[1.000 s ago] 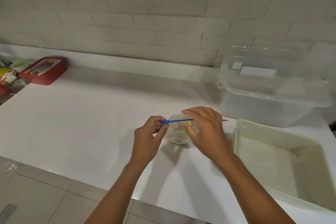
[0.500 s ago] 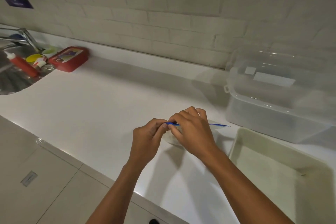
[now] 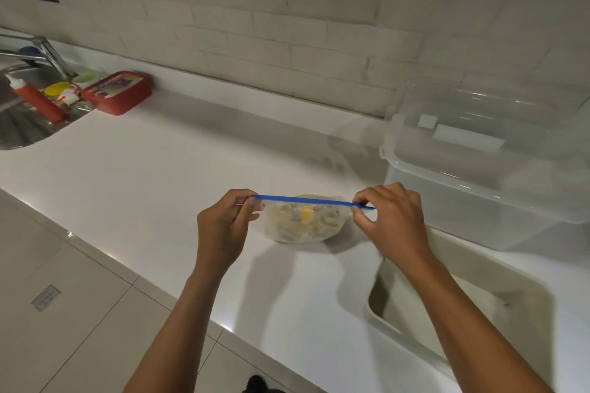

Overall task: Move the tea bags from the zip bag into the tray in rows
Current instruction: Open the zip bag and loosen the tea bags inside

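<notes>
A clear zip bag [image 3: 303, 222] with a blue zip strip stands on the white counter [image 3: 153, 182], holding several tea bags with yellow and brown patches. My left hand [image 3: 225, 226] pinches the strip's left end. My right hand [image 3: 391, 217] pinches the strip near its right end. The strip is stretched straight between the two hands. A cream tray [image 3: 523, 284] sits at the counter's front right, just right of my right forearm, and I see nothing inside it.
A large clear lidded tub [image 3: 485, 169] stands behind the tray against the brick wall. At far left are a red box [image 3: 119, 92], a sink [image 3: 22, 128] with a red bottle and a tap. Tiled floor lies below the counter edge.
My right hand slid along the blue strip from beside my left hand to the right end. The bag's contents now show between the hands. The view also shifted.
</notes>
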The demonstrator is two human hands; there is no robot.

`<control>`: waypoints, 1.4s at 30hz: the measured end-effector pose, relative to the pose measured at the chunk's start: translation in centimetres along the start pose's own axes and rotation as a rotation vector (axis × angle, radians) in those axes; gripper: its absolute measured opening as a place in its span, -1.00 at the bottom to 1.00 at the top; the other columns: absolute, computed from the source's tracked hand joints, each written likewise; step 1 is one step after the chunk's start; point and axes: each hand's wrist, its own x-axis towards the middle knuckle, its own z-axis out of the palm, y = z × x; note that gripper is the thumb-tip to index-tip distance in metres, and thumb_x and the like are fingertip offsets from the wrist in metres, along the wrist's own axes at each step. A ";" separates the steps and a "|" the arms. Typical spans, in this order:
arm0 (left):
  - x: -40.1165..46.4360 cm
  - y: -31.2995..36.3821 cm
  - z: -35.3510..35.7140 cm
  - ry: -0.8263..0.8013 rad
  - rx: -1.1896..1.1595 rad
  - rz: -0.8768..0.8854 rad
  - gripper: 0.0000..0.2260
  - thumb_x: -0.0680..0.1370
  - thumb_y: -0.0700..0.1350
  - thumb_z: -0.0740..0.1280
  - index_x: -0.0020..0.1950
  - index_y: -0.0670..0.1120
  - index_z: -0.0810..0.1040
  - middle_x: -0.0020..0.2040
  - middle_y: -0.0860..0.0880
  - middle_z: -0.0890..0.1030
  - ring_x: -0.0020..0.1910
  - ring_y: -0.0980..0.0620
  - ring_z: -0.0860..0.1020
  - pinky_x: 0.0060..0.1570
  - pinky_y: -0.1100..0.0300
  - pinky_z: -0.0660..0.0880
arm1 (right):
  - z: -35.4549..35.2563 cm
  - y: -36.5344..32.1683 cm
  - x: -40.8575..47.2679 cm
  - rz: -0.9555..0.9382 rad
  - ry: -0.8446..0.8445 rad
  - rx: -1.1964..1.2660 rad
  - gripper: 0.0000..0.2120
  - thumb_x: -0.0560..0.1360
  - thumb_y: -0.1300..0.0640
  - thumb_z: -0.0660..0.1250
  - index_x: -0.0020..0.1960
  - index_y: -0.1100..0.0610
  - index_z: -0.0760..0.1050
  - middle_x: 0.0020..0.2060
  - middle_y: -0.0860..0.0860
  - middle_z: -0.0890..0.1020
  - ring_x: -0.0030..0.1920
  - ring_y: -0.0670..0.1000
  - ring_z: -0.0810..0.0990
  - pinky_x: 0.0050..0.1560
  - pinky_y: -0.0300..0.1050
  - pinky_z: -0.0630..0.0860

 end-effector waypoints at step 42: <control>5.0 0.4 0.3 -0.469 0.300 0.173 -0.71 0.57 0.02 0.34 0.25 0.22 0.38 0.37 0.12 0.27 0.02 0.11 0.53 -0.08 0.12 0.52 | 2.6 -10.0 1.2 0.215 -0.249 0.306 -0.61 0.43 0.34 0.23 0.03 -0.13 0.49 0.40 -0.24 0.24 0.00 -0.08 0.59 0.00 -0.05 0.54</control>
